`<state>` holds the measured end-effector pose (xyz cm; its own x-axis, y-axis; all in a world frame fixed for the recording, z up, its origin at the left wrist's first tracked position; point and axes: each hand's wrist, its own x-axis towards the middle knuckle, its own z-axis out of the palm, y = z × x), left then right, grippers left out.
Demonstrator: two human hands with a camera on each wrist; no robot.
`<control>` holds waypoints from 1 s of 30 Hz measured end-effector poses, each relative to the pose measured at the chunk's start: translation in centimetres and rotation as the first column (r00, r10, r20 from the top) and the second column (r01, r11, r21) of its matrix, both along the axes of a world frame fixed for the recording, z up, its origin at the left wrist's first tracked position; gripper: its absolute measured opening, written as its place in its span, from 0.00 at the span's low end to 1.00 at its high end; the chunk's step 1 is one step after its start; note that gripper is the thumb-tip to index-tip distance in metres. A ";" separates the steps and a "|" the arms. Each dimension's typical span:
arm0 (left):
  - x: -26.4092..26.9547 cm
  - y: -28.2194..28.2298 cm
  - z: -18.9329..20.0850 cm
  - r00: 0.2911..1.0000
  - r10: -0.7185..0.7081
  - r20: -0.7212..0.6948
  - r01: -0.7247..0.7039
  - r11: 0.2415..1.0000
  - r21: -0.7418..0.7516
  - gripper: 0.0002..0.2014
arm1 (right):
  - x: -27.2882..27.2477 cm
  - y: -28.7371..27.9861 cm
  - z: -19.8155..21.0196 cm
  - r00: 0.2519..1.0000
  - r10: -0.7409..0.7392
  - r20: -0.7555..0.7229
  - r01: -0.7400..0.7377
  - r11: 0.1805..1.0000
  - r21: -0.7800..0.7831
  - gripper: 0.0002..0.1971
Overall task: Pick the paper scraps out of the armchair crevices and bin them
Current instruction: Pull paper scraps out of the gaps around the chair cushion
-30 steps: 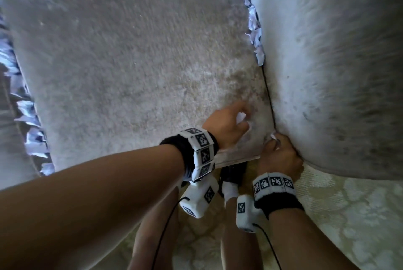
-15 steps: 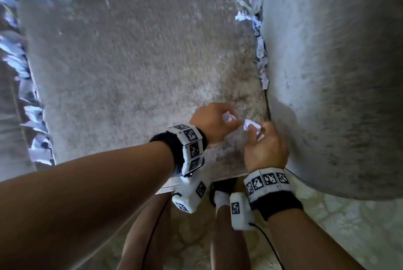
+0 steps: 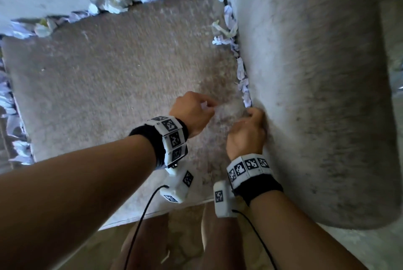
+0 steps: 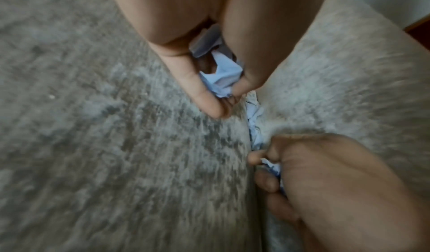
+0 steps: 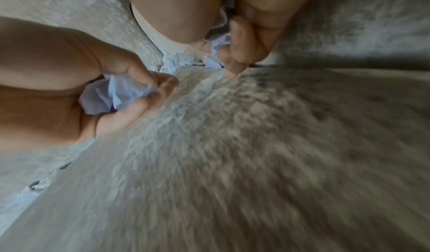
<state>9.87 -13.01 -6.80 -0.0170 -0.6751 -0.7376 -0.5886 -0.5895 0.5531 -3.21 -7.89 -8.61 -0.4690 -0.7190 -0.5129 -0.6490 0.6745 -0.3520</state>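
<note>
Crumpled pale paper scraps (image 3: pixel 241 71) line the crevice between the grey seat cushion (image 3: pixel 122 77) and the right armrest (image 3: pixel 316 86); more scraps (image 3: pixel 113 5) fill the back crevice. My left hand (image 3: pixel 207 108) hovers over the cushion's front right and grips a wad of scraps (image 4: pixel 223 79), which also shows as a wad (image 5: pixel 116 94) in the right wrist view. My right hand (image 3: pixel 250 112) is at the crevice's near end against the armrest. Its thumb and fingers pinch a scrap (image 4: pixel 270 164) still partly in the gap, just below the nearest wedged scraps (image 4: pixel 254 118).
More scraps (image 3: pixel 13 117) are packed along the cushion's left crevice. The cushion's front edge (image 3: pixel 152 215) lies below my wrists, with patterned floor (image 3: pixel 359 248) and my legs beneath. No bin is in view.
A second ago my right hand pinched a scrap at the crevice's front; it carried that to my left hand, then returned to the crevice farther back. The view has shifted toward the chair's back.
</note>
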 end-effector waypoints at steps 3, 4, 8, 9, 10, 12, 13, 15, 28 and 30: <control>-1.4 -1.4 0.0 1.000 0.017 0.025 -0.018 1.000 0.011 0.10 | -0.6 -2.0 0.2 0.999 0.037 0.005 -0.037 0.999 -0.018 0.20; -1.7 -1.9 0.1 0.999 0.014 0.041 -0.014 1.000 0.000 0.10 | -0.7 -2.4 0.3 0.999 0.049 -0.001 -0.049 0.999 -0.021 0.21; -1.9 -3.9 0.6 0.996 0.064 0.054 -0.062 0.997 -0.040 0.11 | -0.6 -3.3 -0.8 0.978 0.184 -0.102 -0.182 0.983 0.031 0.27; -1.8 -4.1 0.6 0.996 0.074 0.050 -0.071 0.996 -0.047 0.11 | -0.4 -3.5 -1.1 0.970 0.205 -0.129 -0.202 0.979 0.038 0.28; -1.7 -4.3 0.5 0.995 0.087 0.040 -0.085 0.995 -0.050 0.10 | -0.3 -3.7 -1.4 0.964 0.221 -0.149 -0.217 0.975 0.047 0.28; -1.3 -4.4 0.2 0.993 0.117 0.027 -0.115 0.992 -0.045 0.10 | -0.1 -4.2 -1.8 0.968 0.192 -0.164 -0.182 0.980 0.074 0.25; -1.0 -4.2 0.0 0.992 0.124 0.030 -0.123 0.992 -0.042 0.09 | -0.1 -4.5 -2.0 0.977 0.159 -0.145 -0.147 0.985 0.093 0.24; -0.6 -3.8 -0.5 0.991 0.129 0.037 -0.128 0.991 -0.030 0.09 | -0.2 -5.3 -2.3 0.991 0.101 -0.091 -0.092 0.990 0.104 0.22; 0.6 -3.1 -1.8 0.998 0.064 -0.027 -0.064 0.998 -0.010 0.08 | 0.3 -5.3 -2.6 0.995 -0.095 -0.039 0.086 0.978 -0.189 0.11; 0.6 -3.6 -1.7 0.998 0.058 -0.021 -0.059 0.998 -0.017 0.08 | 0.6 -5.1 -2.4 0.994 -0.100 -0.044 0.087 0.969 -0.229 0.11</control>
